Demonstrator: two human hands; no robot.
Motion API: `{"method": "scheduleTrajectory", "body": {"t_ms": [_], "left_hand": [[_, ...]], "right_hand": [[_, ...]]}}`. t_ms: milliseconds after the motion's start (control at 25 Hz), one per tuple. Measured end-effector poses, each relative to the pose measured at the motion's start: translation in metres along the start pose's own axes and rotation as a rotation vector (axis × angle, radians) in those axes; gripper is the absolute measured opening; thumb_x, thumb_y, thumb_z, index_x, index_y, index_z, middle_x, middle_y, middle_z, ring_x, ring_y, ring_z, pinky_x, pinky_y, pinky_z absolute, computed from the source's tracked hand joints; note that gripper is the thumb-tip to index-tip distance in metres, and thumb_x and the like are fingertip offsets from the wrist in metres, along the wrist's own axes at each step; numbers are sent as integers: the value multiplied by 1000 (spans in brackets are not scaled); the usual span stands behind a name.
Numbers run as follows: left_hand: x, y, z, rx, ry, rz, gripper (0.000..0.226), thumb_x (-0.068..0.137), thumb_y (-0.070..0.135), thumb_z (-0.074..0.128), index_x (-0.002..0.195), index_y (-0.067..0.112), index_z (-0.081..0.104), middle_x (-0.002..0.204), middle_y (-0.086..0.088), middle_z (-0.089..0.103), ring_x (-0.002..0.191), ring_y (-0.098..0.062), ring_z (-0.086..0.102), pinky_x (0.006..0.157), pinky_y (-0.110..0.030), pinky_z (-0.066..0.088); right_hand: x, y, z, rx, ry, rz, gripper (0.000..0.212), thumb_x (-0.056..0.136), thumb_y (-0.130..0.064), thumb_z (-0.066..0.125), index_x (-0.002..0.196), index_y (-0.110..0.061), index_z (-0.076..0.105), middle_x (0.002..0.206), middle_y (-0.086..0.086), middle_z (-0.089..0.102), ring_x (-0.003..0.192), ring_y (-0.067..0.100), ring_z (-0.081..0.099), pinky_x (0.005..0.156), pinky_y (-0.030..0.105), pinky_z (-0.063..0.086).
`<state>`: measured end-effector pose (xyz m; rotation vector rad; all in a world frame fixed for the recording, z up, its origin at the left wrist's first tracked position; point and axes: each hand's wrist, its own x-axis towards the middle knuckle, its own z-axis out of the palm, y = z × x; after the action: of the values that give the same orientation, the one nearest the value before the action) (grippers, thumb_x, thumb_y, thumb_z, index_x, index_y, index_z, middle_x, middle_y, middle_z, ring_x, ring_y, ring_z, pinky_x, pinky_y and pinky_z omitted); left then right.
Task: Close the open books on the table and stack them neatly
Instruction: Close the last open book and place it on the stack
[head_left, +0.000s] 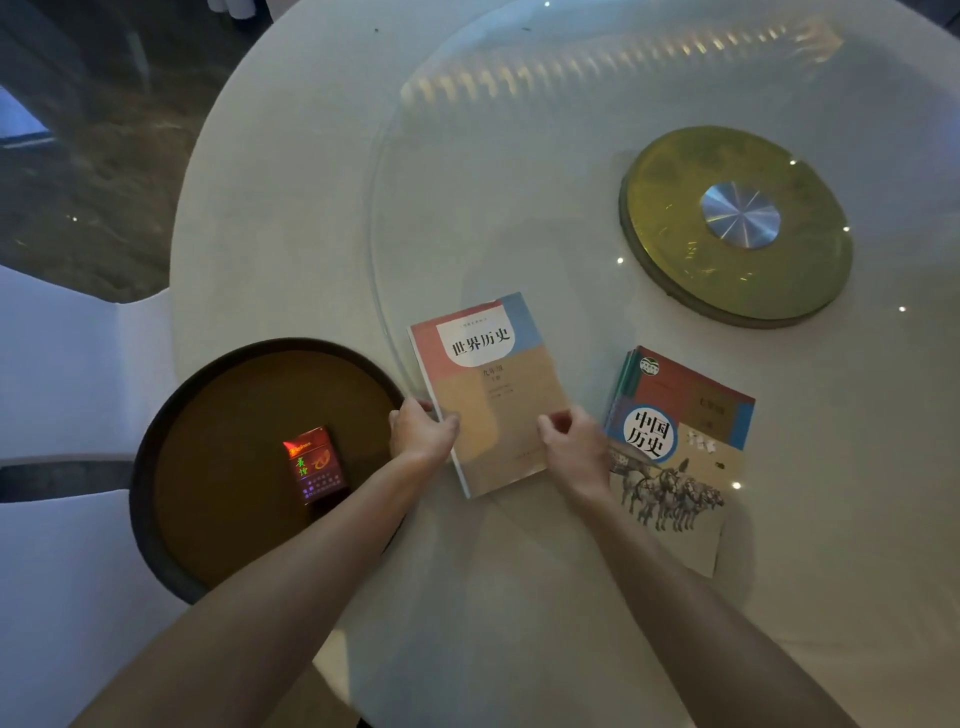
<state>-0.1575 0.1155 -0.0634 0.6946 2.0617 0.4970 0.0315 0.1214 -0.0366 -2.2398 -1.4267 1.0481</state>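
A closed world-history textbook (488, 384) with a pink, blue and tan cover lies flat on the white round table (291, 218). My left hand (421, 431) grips its spine edge at the lower left. My right hand (569, 441) holds its right edge, fingers curled over the cover. To the right sits a stack of closed books (685, 415), the top one a Chinese-history textbook with a horse-and-chariot picture; my right forearm crosses its lower left corner.
A dark round tray (208, 415) holding a red cigarette pack (314, 465) stands at the table's left edge. A glass turntable (467, 182) covers the middle, with a gold disc (737, 228) at its hub. White chairs (62, 374) stand at the left.
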Motion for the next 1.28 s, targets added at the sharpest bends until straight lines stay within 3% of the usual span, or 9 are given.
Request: {"method": "scheduleTrajectory", "body": {"t_ms": [120, 200, 320, 480, 640, 760, 920, 1120, 1280], "left_hand": [[3, -5, 1, 17, -2, 1, 41, 87, 33, 73, 118, 11, 60, 121, -9, 62, 98, -26, 66, 86, -42, 56], [4, -6, 2, 20, -19, -4, 35, 86, 35, 73, 111, 10, 67, 110, -5, 70, 94, -22, 68, 76, -35, 55], [4, -6, 2, -15, -19, -20, 21, 86, 36, 75, 87, 16, 69, 91, 0, 74, 70, -7, 62, 54, -25, 43], [3, 7, -3, -267, -50, 12, 26, 83, 26, 80, 93, 17, 58, 97, -5, 70, 83, -17, 68, 65, -29, 53], [-5, 35, -15, -454, -219, 48, 37, 91, 19, 72, 123, 13, 54, 114, -10, 69, 94, -26, 72, 70, -38, 62], [-13, 61, -25, -567, -388, 52, 40, 93, 20, 70, 130, 18, 56, 115, -10, 72, 96, -30, 74, 65, -40, 62], [-28, 98, -17, -614, -596, 119, 37, 89, 20, 73, 125, 22, 61, 112, -8, 76, 96, -31, 75, 70, -45, 62], [-44, 123, 32, -546, -646, 176, 37, 90, 10, 71, 125, 17, 63, 114, -11, 77, 96, -31, 75, 76, -48, 61], [-60, 121, 81, -467, -659, 156, 42, 89, 10, 74, 128, 17, 62, 110, -8, 78, 95, -29, 76, 80, -48, 61]], "right_hand": [[37, -6, -3, -179, -65, -54, 45, 96, -36, 59, 131, -7, 58, 126, 13, 55, 120, 30, 53, 103, 45, 48], [49, -5, -1, -295, -80, -41, 50, 96, -37, 59, 134, -6, 55, 133, 16, 51, 128, 33, 47, 107, 44, 40], [52, -2, 0, -283, -109, -13, 46, 96, -37, 59, 131, -7, 56, 132, 15, 52, 127, 35, 48, 108, 47, 43], [48, 6, 0, -133, -181, 69, 35, 95, -32, 62, 120, -8, 60, 120, 13, 64, 113, 32, 62, 99, 52, 53], [36, 15, -4, 143, -263, 138, 22, 97, -28, 64, 106, -8, 65, 105, 11, 70, 102, 31, 68, 91, 55, 58], [34, 15, -21, 329, -255, 131, 24, 98, -34, 64, 101, -10, 66, 107, 12, 71, 102, 28, 69, 90, 48, 59], [31, 13, -62, 814, -415, 291, 30, 100, -33, 59, 111, -6, 69, 106, 12, 71, 92, 27, 65, 70, 35, 52], [31, 51, -123, 1012, -201, 302, 24, 97, -17, 63, 119, -6, 64, 107, 14, 74, 93, 29, 70, 80, 50, 60], [27, 96, -152, 874, -82, 280, 21, 98, -18, 64, 116, -7, 65, 107, 9, 78, 83, 19, 75, 65, 37, 60]]}}
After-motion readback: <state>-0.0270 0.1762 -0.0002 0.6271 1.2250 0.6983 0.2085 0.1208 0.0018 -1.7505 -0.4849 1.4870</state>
